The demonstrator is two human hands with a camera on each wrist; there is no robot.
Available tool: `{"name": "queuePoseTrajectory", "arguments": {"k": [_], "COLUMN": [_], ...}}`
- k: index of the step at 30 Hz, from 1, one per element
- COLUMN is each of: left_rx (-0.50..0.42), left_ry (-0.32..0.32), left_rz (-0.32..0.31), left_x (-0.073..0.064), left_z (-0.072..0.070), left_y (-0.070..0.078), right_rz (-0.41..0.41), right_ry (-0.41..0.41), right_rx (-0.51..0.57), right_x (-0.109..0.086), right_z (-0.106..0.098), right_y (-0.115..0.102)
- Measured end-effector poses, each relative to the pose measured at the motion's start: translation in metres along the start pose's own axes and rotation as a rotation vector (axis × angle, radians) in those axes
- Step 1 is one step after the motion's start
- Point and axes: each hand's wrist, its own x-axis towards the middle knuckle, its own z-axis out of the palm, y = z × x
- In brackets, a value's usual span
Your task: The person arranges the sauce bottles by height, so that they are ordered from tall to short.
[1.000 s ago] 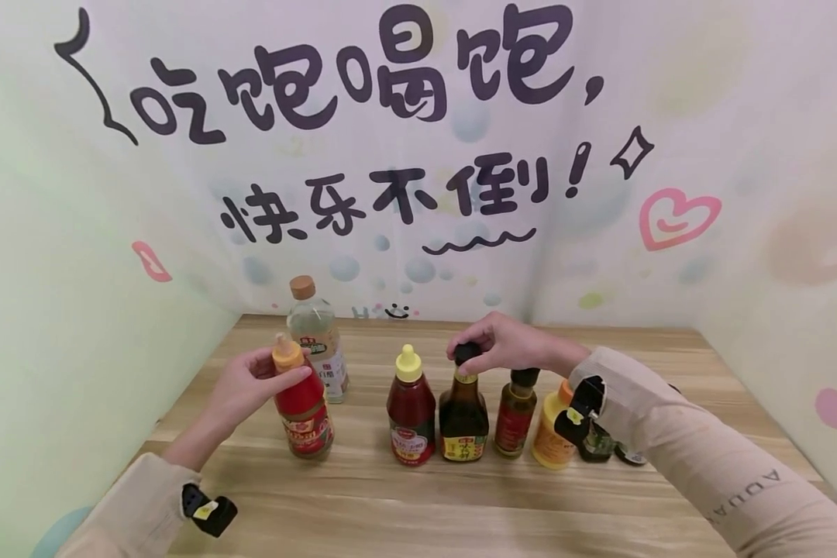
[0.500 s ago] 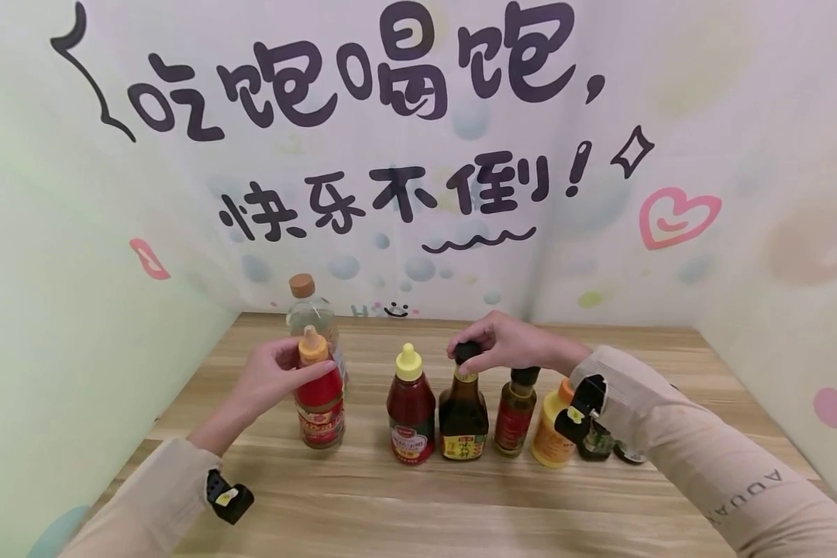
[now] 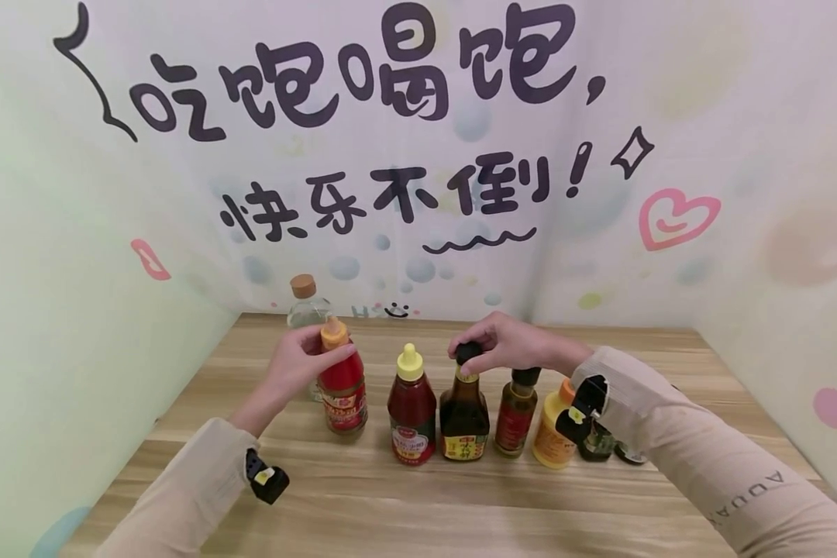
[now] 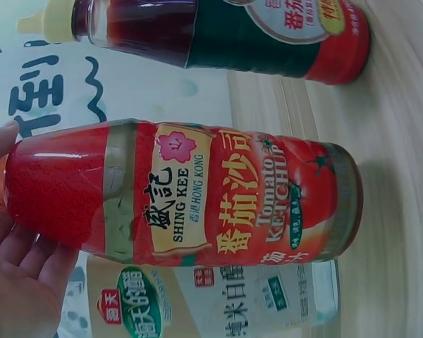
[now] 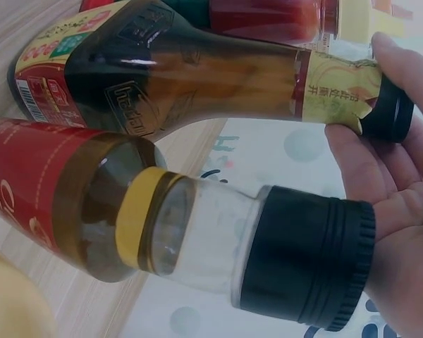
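Note:
My left hand (image 3: 300, 370) grips a red ketchup bottle (image 3: 343, 391) near its orange cap, thumb on one side and fingers on the other. The bottle is upright; its "Tomato Ketchup" label faces the left wrist view. My right hand (image 3: 505, 342) holds the black cap of a dark brown sauce bottle (image 3: 463, 415), which stands on the table. Between the two hands a dark red sauce bottle (image 3: 411, 422) with a yellow nozzle cap stands just left of the brown one. In the right wrist view, a black-capped bottle with a red label (image 5: 28, 183) is close beside the brown bottle.
Behind the ketchup stands a clear vinegar bottle (image 3: 309, 311) with a brown cap, partly hidden. A yellow bottle (image 3: 554, 434) stands to the right, with darker containers (image 3: 595, 446) under my right forearm. A printed cloth wall (image 3: 404, 279) backs the wooden table (image 3: 418, 511).
My left hand has carried the ketchup bottle to the right and slightly back, toward the yellow-capped bottle, so it now covers more of the vinegar bottle. My right hand has stayed in place.

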Motion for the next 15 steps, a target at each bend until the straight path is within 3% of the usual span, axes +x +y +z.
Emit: {"name": "queuePoseTrajectory", "arguments": {"k": [15], "left_rx": [0.018], "left_ry": [0.044], "left_rz": [-0.001], "left_x": [0.018], "left_z": [0.023], "left_y": [0.0], "right_rz": [0.004], "right_ry": [0.013], "right_rx": [-0.033], "right_x": [-0.001], "right_z": [0.002], "right_y": [-0.001]}}
